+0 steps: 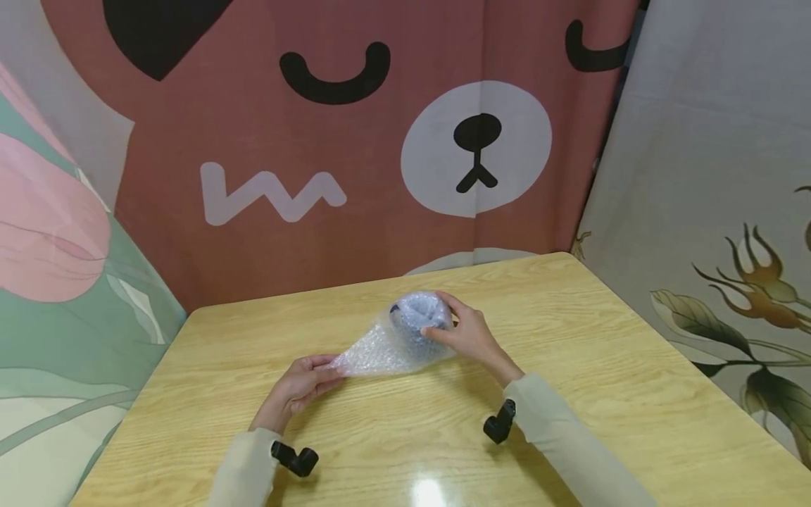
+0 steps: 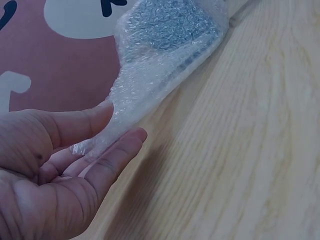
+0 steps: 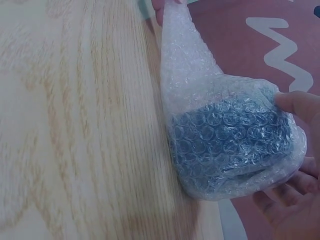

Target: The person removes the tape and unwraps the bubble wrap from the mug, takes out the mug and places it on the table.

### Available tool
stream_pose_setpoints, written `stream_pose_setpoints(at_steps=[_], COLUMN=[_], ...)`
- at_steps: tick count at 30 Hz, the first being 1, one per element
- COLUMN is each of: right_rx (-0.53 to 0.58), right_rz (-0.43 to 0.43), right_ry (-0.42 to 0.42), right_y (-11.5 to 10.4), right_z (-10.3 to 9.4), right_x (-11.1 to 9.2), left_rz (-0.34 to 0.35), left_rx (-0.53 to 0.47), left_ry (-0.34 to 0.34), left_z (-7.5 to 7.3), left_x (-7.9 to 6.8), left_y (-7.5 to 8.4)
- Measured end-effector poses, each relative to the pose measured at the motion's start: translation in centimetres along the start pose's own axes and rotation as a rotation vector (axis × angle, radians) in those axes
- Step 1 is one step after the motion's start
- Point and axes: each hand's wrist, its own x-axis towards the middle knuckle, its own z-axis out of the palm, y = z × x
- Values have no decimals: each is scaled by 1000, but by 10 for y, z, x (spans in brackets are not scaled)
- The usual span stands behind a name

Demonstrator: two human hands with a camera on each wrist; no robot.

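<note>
The bubble-wrapped bundle (image 1: 423, 343), something blue showing through its film, was past the middle of the desk (image 1: 393, 436), toward twelve o'clock; whether it touched the wood could not be told. A loose tail of bubble wrap (image 1: 370, 352) stretched from it toward eight o'clock. There the left hand (image 1: 300, 384) had its grip clamped on the tail's end, thumb against fingers. At three o'clock the right hand (image 1: 474, 336) had its grip clamped on the bundle, thumb on the near side. Both wrists, below in cream sleeves (image 1: 570, 443), carried small black devices (image 1: 499, 421).

The desk was pale yellow with wood grain, a bright reflection at six o'clock. Beyond it, at twelve, hung a reddish-brown curtain (image 1: 355, 141) with a sleepy bear's face; at ten, a green floral cloth (image 1: 51, 338); at two, a greyish drape (image 1: 709, 141) with brown-green botanical prints.
</note>
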Motion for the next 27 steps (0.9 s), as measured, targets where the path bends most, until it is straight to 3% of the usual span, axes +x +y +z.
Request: stream_pose_setpoints(at_steps=[14,21,27], right_rx=[-38,-71,-110], right_rz=[-9,-52,-93], right_ry=[-35,-54,-38], right_y=[-2,-6,-5], right_z=[-6,-11,-13], right_x=[3,3,3], left_rz=[15,0,32], left_rx=[-23,85,118], left_ry=[-3,113,147], left_z=[-1,0,0], left_x=[-1,-4,-6], left_y=[4,16,27])
